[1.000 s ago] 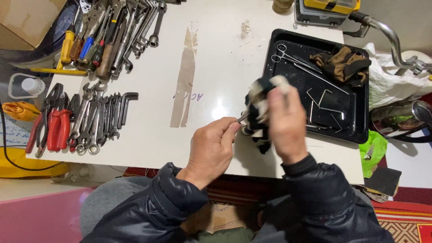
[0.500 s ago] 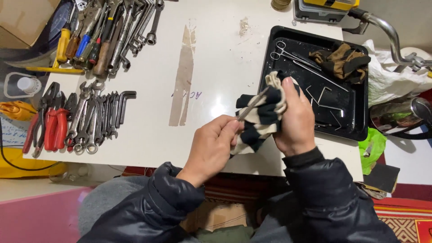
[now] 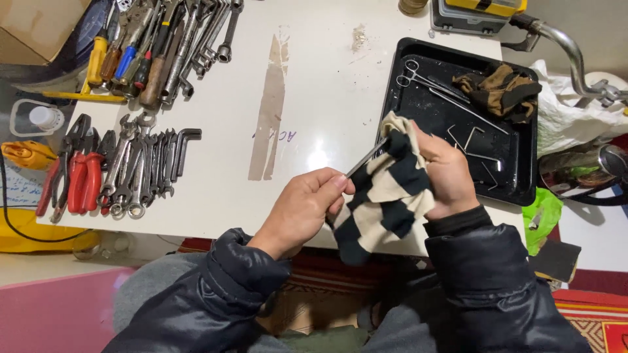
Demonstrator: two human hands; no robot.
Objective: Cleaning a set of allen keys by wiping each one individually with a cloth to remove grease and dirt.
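Observation:
My left hand (image 3: 304, 209) pinches the near end of a thin metal tool (image 3: 365, 159) above the white table's front edge. Its far end disappears into a black-and-cream striped rag (image 3: 386, 196), which my right hand (image 3: 448, 173) grips around it. The rag hangs down past the table edge. Just behind my right hand lies a black tray (image 3: 399, 78) holding scissors-like forceps (image 3: 418, 75), several bent hex keys (image 3: 474, 140) and a brown-and-black glove (image 3: 500, 91).
Wrenches and spanners (image 3: 147, 170) and red-handled pliers (image 3: 82, 173) lie in rows at the left of the white table (image 3: 314, 85). Screwdrivers and more wrenches (image 3: 157, 46) sit at the far left. A strip of brown tape (image 3: 269, 111) crosses the middle. A white bag (image 3: 569, 111) lies right of the tray.
Both hands have shifted slightly while rubbing. The rag, first bunched by my right hand, now hangs lower and open, and the tool's shaft shows between my hands.

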